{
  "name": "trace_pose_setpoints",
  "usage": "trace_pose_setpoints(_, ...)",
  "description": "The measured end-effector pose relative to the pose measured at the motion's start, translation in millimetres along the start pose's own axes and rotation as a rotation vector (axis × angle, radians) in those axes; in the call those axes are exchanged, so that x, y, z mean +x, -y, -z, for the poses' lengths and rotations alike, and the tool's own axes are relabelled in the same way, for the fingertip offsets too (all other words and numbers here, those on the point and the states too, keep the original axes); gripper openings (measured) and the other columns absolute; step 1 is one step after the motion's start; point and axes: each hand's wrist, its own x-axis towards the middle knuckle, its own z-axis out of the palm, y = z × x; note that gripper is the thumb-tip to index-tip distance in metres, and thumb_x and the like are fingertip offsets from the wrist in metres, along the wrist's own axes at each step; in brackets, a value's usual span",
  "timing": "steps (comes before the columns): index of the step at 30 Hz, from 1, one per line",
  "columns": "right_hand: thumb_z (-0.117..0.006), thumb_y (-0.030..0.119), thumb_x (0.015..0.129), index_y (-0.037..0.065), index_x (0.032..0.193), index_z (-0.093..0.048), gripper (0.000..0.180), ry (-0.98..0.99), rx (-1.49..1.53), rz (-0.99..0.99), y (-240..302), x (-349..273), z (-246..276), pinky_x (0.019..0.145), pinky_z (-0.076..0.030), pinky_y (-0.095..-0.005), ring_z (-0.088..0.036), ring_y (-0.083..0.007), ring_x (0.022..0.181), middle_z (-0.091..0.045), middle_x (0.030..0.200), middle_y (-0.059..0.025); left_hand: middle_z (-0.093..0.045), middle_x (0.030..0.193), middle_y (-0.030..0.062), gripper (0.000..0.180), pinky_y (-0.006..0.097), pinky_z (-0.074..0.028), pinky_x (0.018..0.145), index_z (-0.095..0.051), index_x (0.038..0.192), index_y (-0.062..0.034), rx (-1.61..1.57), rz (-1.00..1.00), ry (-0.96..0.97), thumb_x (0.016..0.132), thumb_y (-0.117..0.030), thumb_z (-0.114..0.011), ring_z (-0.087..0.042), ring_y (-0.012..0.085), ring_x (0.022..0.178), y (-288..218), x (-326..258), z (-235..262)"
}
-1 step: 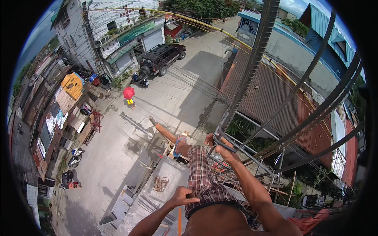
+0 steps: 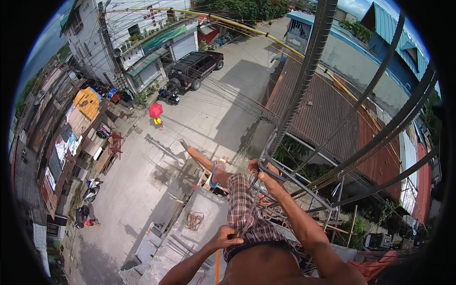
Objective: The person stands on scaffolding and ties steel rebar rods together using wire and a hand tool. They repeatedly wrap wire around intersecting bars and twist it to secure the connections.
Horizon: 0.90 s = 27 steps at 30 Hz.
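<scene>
Just past 4 o'clock from the centre of the view, the right hand is up against a dark bent bar at the foot of a thick ribbed rod, which climbs away toward 1 o'clock. Its fingers are narrow and curled about the bar; whether they also pinch any wire is too small to tell. A steel frame slants off toward 4 o'clock.

At 6 o'clock the left hand rests against the checked shorts. Its fingers are bent inward, but I cannot tell whether they grip the cloth.

The foot in a blue sandal is at 9 o'clock from the right hand, high above the street. The main danger looks like a fall: a loose sandal could slip on a narrow perch, and with the left hand off the steel, only the right seems placed to catch the weight. If the bent bar turned or slid, it could pinch those fingers or spoil the balance. Anything dropped might tumble toward the street, where someone walks under a red umbrella at 10 o'clock.
</scene>
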Motion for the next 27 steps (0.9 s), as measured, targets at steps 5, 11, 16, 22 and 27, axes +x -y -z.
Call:
trace_pose_setpoints(5, -0.074, 0.062, 0.070, 0.002, 0.114, -0.057, 0.076, -0.159, 0.108, 0.131, 4, 1, -17, 0.087, -0.040, -0.0341, -0.053, -0.0175, 0.099, -0.061, 0.100, -0.0069, -0.041, 0.056, -0.0072, 0.051, 0.024, -0.025, 0.047, -0.048, 0.073, -0.0085, -1.558, -0.134, 0.094, 0.083, -0.056, -0.066, -0.034, 0.0044, 0.048, -84, -25, -31)
trace_pose_setpoints(11, -0.075, 0.050, 0.076, 0.005, 0.113, -0.060, 0.060, -0.168, 0.025, 0.038, 6, 9, -11, 0.085, -0.039, -0.0345, -0.053, -0.0165, 0.096, -0.062, 0.095, -0.0042, -0.039, 0.053, -0.0040, 0.062, 0.023, -0.028, 0.047, -0.059, 0.085, 0.0013, -0.753, 0.344, -0.391, 0.100, -0.053, -0.034, -0.031, 0.0059, 0.043, -126, -39, 80)
trace_pose_setpoints(16, -0.084, 0.034, 0.072, 0.007, 0.116, -0.062, 0.057, -0.264, 0.224, 0.038, -6, 9, -10, 0.086, -0.038, -0.0313, -0.053, -0.0136, 0.094, -0.060, 0.096, 0.0001, -0.045, 0.064, -0.0016, 0.052, 0.023, -0.031, 0.053, -0.061, 0.098, 0.0056, -0.085, 0.112, -0.505, 0.102, -0.040, -0.037, -0.039, 0.0062, 0.057, -106, -34, 77)
trace_pose_setpoints(22, -0.091, 0.032, 0.063, 0.010, 0.113, -0.062, 0.062, 0.055, 0.180, -0.088, -22, 24, 33, 0.077, -0.041, -0.0306, -0.051, -0.0098, 0.087, -0.060, 0.101, 0.0034, -0.047, 0.067, 0.0018, 0.046, 0.026, -0.037, 0.057, -0.060, 0.096, 0.0027, 0.011, -0.163, -0.515, 0.100, -0.040, -0.042, -0.045, 0.0109, 0.060, -39, -27, 2)
trace_pose_setpoints(27, -0.092, 0.022, 0.061, 0.009, 0.111, -0.063, 0.059, 0.062, 0.273, -0.114, -38, 28, 42, 0.081, -0.044, -0.0333, -0.055, -0.0124, 0.093, -0.062, 0.110, -0.0002, -0.048, 0.059, 0.0028, 0.041, 0.027, -0.038, 0.051, -0.065, 0.092, 0.0046, 0.281, -0.181, -0.843, 0.098, -0.030, -0.044, -0.045, 0.0121, 0.052, -41, -32, 32)
